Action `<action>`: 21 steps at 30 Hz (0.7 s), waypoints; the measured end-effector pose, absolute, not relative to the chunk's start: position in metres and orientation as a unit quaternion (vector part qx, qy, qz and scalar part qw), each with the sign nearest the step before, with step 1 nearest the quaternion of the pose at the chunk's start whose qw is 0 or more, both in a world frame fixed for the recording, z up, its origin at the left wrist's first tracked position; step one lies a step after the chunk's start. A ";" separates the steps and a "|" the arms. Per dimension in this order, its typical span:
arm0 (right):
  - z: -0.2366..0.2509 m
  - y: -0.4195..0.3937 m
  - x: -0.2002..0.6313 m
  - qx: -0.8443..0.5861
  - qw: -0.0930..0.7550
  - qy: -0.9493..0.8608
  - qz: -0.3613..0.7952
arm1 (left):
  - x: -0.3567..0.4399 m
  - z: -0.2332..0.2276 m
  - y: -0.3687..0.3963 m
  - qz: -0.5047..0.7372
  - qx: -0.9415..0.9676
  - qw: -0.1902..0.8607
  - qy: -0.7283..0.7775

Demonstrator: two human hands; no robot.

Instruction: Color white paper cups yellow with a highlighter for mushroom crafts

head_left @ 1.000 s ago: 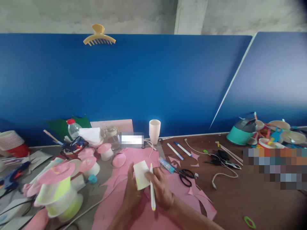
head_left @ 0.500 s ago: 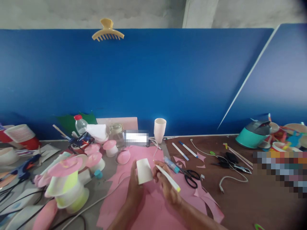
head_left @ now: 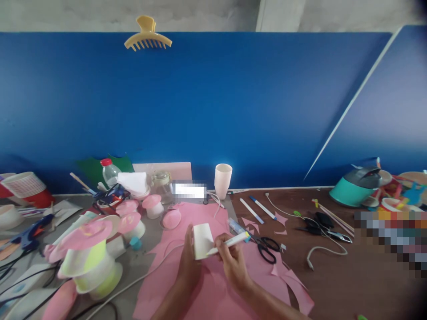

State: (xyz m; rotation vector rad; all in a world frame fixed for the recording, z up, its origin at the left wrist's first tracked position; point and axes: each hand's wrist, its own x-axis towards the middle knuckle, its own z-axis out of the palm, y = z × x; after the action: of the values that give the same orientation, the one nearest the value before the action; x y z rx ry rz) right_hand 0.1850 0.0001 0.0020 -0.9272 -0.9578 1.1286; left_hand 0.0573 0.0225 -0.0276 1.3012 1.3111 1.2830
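My left hand (head_left: 190,262) grips a small off-white paper piece (head_left: 203,241) by its left side and lower edge. Whether this piece is flat or a cup seen from the side, I cannot tell. Pinched in my right hand (head_left: 233,262) is a white marker (head_left: 230,242) with a yellow end. Its lower tip is at the bottom right corner of the paper piece, touching or very close. Both hands are above pink paper (head_left: 210,289) spread over the table.
Black-handled scissors (head_left: 268,250), two markers (head_left: 251,210) and pink scraps lie to the right. A tall white cup (head_left: 223,180) stands behind. On the left are pink-topped cups (head_left: 88,258), a blue glue gun (head_left: 31,235) and cables. A teal container (head_left: 352,189) stands far right.
My right hand has turned the marker, so its yellow end points up and right and its tip has moved down to the paper's lower corner. The paper piece shifted slightly right.
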 end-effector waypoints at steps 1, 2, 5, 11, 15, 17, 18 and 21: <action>0.000 0.000 0.185 -0.406 0.642 -0.427 0.490 | 0.058 -0.026 0.022 0.513 0.520 0.433 0.528; -0.001 0.000 0.185 -0.404 0.642 -0.437 0.483 | 0.059 -0.025 0.021 0.514 0.518 0.432 0.530; -0.002 -0.001 0.186 -0.398 0.635 -0.466 0.469 | 0.062 -0.021 0.020 0.526 0.506 0.431 0.531; 0.001 0.003 0.187 -0.431 0.649 -0.392 0.490 | 0.066 -0.012 0.019 0.560 0.455 0.444 0.531; 0.002 0.005 0.187 -0.434 0.655 -0.326 0.526 | 0.066 -0.009 0.019 0.557 0.453 0.450 0.531; 0.003 0.006 0.188 -0.433 0.655 -0.322 0.528 | 0.066 -0.009 0.019 0.552 0.463 0.446 0.531; 0.003 0.006 0.188 -0.433 0.656 -0.322 0.527 | 0.066 -0.009 0.019 0.550 0.469 0.445 0.529; 0.005 0.005 0.187 -0.427 0.658 -0.326 0.527 | 0.067 -0.009 0.018 0.548 0.474 0.443 0.528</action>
State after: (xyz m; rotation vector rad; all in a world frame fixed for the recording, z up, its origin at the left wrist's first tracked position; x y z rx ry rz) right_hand 0.1872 0.0051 0.0047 -0.9676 -0.7387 1.1946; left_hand 0.0666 0.0184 -0.0086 1.1767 1.3091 1.3578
